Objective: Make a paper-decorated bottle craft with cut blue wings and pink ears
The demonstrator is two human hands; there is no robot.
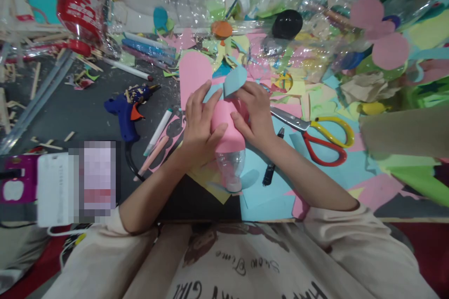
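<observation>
A clear plastic bottle [230, 163] lies on its side, its narrow end toward me, with pink paper [229, 138] wrapped round its body. My left hand [199, 119] is closed on the wrapped bottle from the left, fingers stretched along it. From the other side my right hand [256, 114] grips it too, thumb on the pink paper. Its fingertips touch a rounded light-blue paper piece [235, 81] that stands up at the bottle's far end. More blue paper shows between the hands. How the blue pieces are joined to the bottle is hidden.
Left lie a blue glue gun [128, 112] and a white marker [157, 131]. Scissors [315, 133] with yellow and red handles and a black pen [272, 159] rest on blue paper at right. Paper scraps and clear plastic bottles crowd the back. A pixelated patch covers something lower left.
</observation>
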